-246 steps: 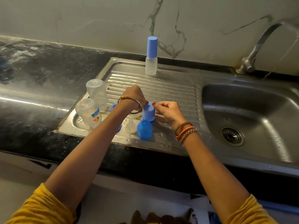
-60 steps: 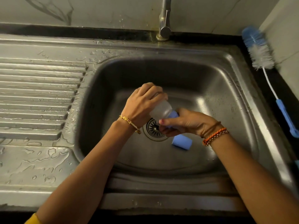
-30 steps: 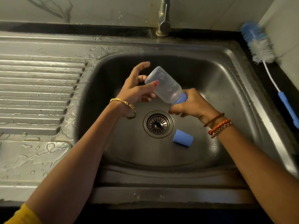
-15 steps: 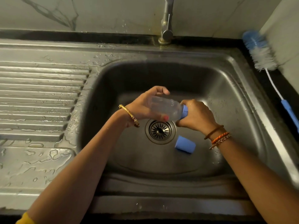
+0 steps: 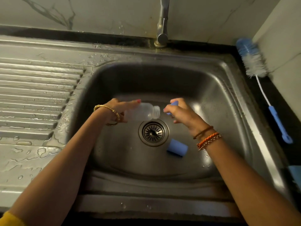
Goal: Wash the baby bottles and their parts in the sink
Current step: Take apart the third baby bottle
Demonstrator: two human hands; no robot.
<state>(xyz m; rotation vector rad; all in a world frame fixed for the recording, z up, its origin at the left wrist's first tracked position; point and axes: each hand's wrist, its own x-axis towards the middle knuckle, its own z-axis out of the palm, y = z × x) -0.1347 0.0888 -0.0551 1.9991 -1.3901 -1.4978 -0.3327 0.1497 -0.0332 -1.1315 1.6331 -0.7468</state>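
Bottle lying sideways, mouth pointing right

No lettering, brand, number or sign can be read anywhere over the sink. The clear bottle shows no legible markings on its blurred wall. The blue cap and the brush are plain too.

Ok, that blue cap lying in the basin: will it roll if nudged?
Probably. The blue cap lies on its side on the sloped sink floor near the drain, so it may roll. It looks like light, stiff plastic, likely slippery on wet steel.
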